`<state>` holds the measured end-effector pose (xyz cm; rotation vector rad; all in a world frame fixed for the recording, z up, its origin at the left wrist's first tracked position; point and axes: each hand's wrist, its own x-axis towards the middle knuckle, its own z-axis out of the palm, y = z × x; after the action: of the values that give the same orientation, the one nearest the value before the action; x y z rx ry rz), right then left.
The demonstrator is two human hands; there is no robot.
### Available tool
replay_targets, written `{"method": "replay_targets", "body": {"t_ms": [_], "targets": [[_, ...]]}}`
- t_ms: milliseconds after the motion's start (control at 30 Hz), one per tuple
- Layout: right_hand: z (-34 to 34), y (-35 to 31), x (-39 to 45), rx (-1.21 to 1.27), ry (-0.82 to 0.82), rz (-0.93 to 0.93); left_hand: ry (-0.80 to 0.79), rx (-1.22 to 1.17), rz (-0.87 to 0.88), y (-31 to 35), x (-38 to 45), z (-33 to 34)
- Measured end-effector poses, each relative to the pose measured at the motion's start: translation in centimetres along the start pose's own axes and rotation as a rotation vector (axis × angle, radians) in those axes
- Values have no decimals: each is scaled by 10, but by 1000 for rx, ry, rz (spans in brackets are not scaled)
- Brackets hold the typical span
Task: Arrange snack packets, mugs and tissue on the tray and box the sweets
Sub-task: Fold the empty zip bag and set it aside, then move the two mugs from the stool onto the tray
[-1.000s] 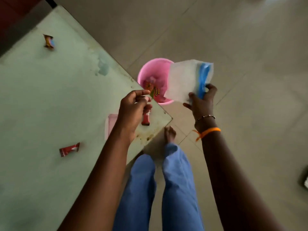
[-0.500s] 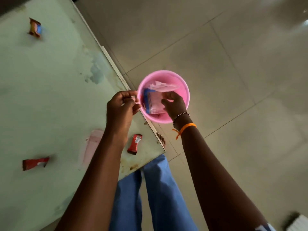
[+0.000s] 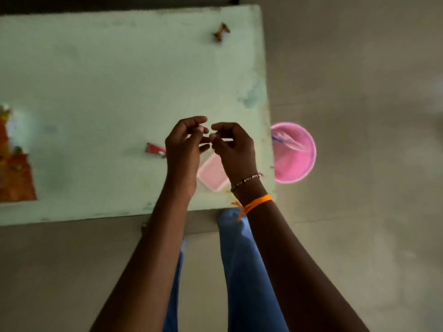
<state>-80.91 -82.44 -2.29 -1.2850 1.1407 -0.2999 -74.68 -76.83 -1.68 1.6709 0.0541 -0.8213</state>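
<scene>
two hands, left hand (image 3: 183,149) and right hand (image 3: 233,149), fingertips together above green table (image 3: 119,92), pinched item unclear, red sweet (image 3: 155,149) left, pink bin (image 3: 296,164) right

Pale mint-green tabletop (image 3: 107,92), blotched bluish toward its right edge; red sweet wrapper (image 3: 155,149); brown-orange twisted sweet (image 3: 221,32); pink box (image 3: 212,174); bright pink bucket (image 3: 296,164) on grey floor (image 3: 359,68); orange thread band (image 3: 257,202); blue trousers (image 3: 247,271); orange-red packets (image 3: 15,178).
</scene>
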Motion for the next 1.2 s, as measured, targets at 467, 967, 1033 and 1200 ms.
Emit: {"method": "replay_targets", "body": {"t_ms": [467,967,1033,1200], "targets": [[345,0,-152,-136,-417,39,297,-167,-30,2,-20,-389],[637,-33,-203,-227,-736,96,618,-398,-58,26,25,-674],[661,-32,-196,-301,-729,25,627,-365,-67,23,37,-695],[740,-19,-188,-434,-718,-11,740,-375,-70,14,80,-779]]}}
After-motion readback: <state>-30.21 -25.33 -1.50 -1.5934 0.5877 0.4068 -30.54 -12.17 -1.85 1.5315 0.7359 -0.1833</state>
